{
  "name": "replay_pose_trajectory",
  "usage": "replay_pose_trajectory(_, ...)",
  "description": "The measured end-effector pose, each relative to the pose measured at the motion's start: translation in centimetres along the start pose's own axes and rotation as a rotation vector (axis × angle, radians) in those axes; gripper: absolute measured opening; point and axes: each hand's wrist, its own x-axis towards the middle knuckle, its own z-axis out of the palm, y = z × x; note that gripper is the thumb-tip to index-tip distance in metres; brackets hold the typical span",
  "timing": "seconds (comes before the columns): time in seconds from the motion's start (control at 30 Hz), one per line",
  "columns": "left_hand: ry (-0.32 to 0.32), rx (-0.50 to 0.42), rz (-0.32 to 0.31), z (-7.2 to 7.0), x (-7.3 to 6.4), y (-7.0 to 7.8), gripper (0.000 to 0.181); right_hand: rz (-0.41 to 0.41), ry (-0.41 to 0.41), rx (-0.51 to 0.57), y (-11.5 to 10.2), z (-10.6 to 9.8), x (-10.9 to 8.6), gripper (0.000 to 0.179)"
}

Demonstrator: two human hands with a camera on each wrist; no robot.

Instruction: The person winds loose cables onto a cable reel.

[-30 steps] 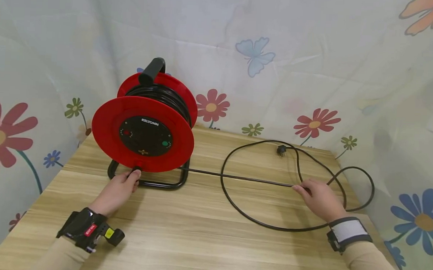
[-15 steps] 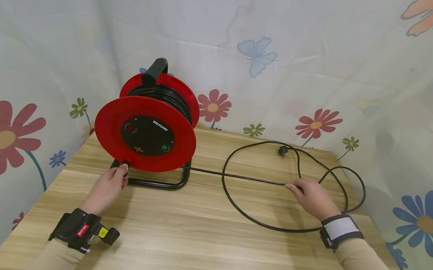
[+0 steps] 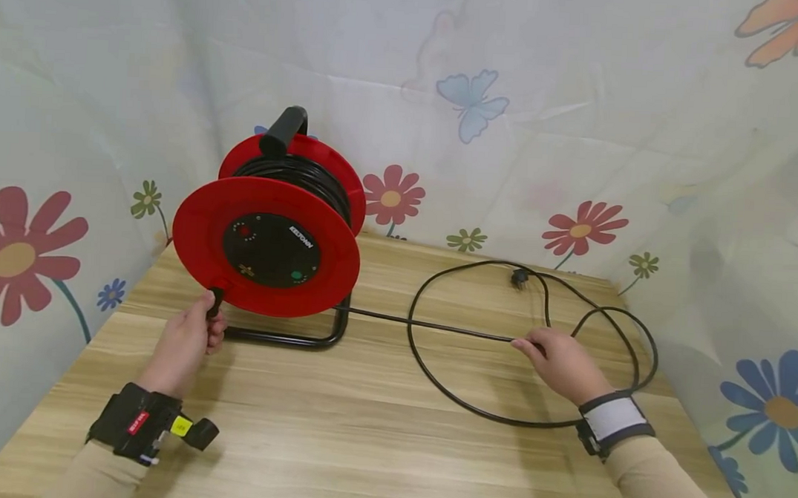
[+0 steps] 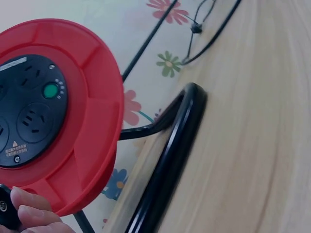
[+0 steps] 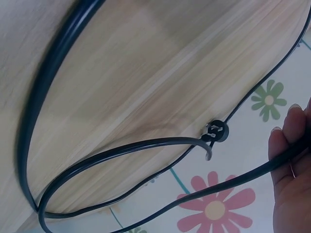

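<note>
A red cable reel (image 3: 200, 218) with black cable wound on its drum stands on a black tube frame (image 3: 281, 339) at the left of the table. My left hand (image 3: 184, 336) grips the black crank knob (image 3: 215, 301) low on the reel's front disc; the knob also shows at the lower left of the left wrist view. From the reel's underside the black cable (image 3: 436, 326) runs right to my right hand (image 3: 564, 360), which pinches it above the table. Beyond that hand the cable lies in loose loops, with the plug (image 5: 215, 131) at its end.
The wooden table (image 3: 364, 426) carries the reel and the cable loops. A white curtain (image 3: 354, 46) printed with flowers and butterflies hangs close behind and at both sides. A black carry handle (image 3: 284, 130) tops the reel.
The reel's disc has turned clockwise, and my left hand has moved left and slightly up with the knob. My right hand has come left with the cable, and the right loop has shrunk.
</note>
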Motion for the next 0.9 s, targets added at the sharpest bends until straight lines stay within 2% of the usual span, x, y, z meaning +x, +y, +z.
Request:
replay_pose_trajectory(0.1,-0.008,-0.148,0.004,-0.2,0.1,0.2,0.045,-0.012,0.000,0.005,-0.4,0.2,0.3,0.039)
replay_pose_trajectory(0.17,-0.017,-0.209,0.009,-0.4,0.1,0.4,0.043,-0.014,-0.001,0.008,-0.6,0.4,0.4,0.040)
replay_pose_trajectory(0.27,-0.029,-0.254,0.012,-0.6,0.0,0.8,0.041,-0.014,-0.007,0.011,-1.0,0.5,0.6,0.039)
replay_pose_trajectory(0.53,-0.006,-0.278,0.058,-0.9,-0.1,1.7,0.043,-0.031,-0.012,0.026,-1.8,0.9,0.9,0.036)
replay_pose_trajectory(0.9,0.031,-0.161,0.091,-1.4,0.1,3.2,0.052,-0.054,-0.019,0.019,-3.0,1.7,1.6,0.036)
